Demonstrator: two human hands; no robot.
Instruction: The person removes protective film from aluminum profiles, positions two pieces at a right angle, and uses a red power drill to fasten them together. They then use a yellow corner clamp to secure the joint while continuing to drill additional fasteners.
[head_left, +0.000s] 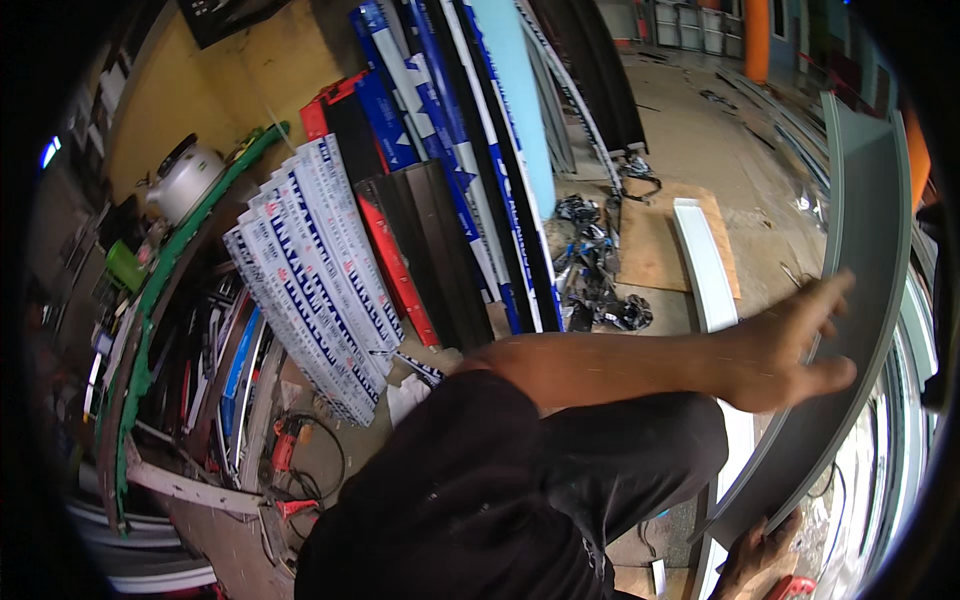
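Note:
A long grey metal channel (850, 290) with raised side edges slants along my right side, its near end low beside my knee. My left hand (790, 355) reaches across from the left over the channel. Its fingers and thumb are spread apart, and I cannot tell whether they touch the metal. At the channel's near end, my right hand (762, 560) has its fingers bent around the lower edge; part of that hand is hidden. Just by it, a red object (792, 588) is cut off by the picture's rim. Beneath my left forearm, a white profile (706, 255) runs along the floor.
Wrapped profiles (310, 270) lean in a stack at the left, beside taller blue-and-white wrapped lengths (460, 150). Crumpled black plastic (600, 270) lies near a plywood sheet (650, 240). A red corded power tool (287, 445) sits by a green-edged bench (165, 275).

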